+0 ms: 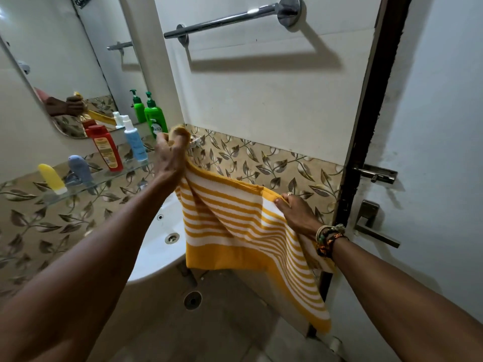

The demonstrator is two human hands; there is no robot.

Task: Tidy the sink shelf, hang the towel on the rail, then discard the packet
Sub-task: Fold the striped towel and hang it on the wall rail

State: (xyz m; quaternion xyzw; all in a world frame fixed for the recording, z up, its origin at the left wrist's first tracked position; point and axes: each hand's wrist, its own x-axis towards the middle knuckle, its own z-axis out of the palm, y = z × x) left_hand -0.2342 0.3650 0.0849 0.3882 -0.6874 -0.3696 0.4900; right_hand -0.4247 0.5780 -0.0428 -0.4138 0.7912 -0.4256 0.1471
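Now towel (235, 231) between both hands (stretched)

- One yellow-and-white striped towel (235, 231) is seen.
- One chrome towel rail (230, 18) is seen.
- Two hands are counted: a left hand (170, 158) and a right hand (295, 212).
- Five containers are counted on the glass shelf (86, 185): a green pump bottle (155, 118), a white spray bottle (134, 142), a red bottle (105, 147), a grey-blue tube (81, 169) and a yellow tube (52, 178).
- One white sink (159, 246) is seen.
- One mirror (65, 61) is seen.
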